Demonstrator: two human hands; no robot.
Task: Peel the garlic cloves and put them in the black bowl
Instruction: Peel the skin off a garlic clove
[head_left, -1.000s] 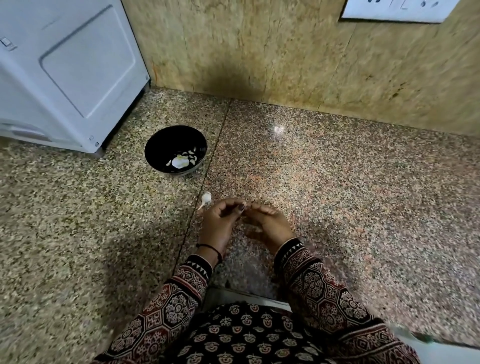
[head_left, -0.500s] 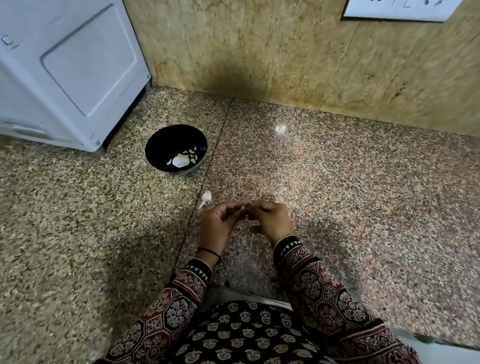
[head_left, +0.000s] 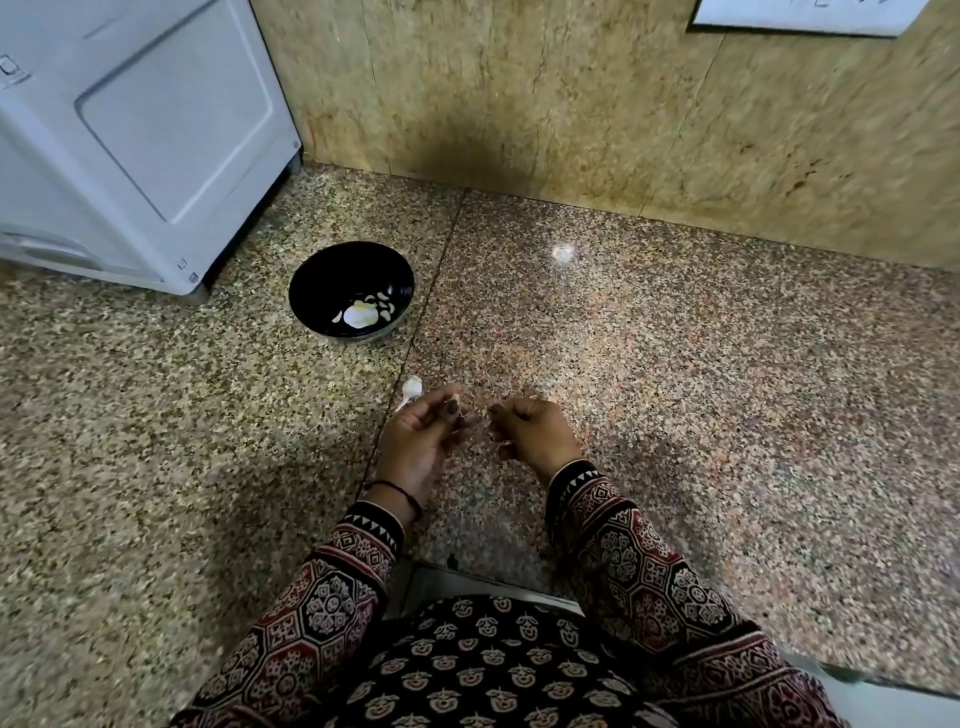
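Head view: two hands, joined over a clove half a second ago, are now pulled apart above a speckled stone surface (head_left: 675, 389).
A white appliance (head_left: 130, 145) stands far left, clear of the work. The black bowl (head_left: 322, 260) sits beside it, far-left of the hands, holding several peeled cloves (head_left: 387, 309); nothing lies between. The left hand (head_left: 415, 441) pinches a small pale garlic clove (head_left: 454, 399) at its fingertips. The right hand (head_left: 535, 431) is curled near it; whether it holds skin is too small to tell. The parting suggests skin came away, so the drop into the bowl seems close. A spare clove (head_left: 410, 389) lies by the left hand.
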